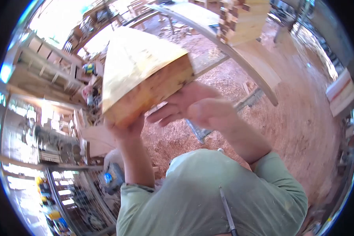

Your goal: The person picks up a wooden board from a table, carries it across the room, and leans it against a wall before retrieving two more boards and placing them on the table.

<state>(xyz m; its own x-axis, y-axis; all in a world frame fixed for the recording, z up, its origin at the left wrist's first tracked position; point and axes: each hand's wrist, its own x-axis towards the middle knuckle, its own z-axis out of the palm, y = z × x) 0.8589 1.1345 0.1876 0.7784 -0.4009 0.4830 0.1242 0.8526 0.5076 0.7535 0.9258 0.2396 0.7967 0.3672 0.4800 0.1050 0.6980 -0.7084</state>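
A thick wooden block [149,84], pale on its broad upper face and browner along its near edge, is raised in front of my chest. My left hand [128,128] grips its lower left corner from below, with the fingers mostly hidden behind the wood. Close under the block's right end is my right hand [192,104], its fingers stretched out toward the left and apart. The back of that hand is smeared by motion and overlaps the block's lower edge in this view.
Wood shavings cover the floor [299,129]. A long bench [259,70] with a curved look carries a stack of jointed wooden boards [244,23]. Shelves [53,70] with tools line the left side. A slim pointed tool [227,210] lies against my green shirt.
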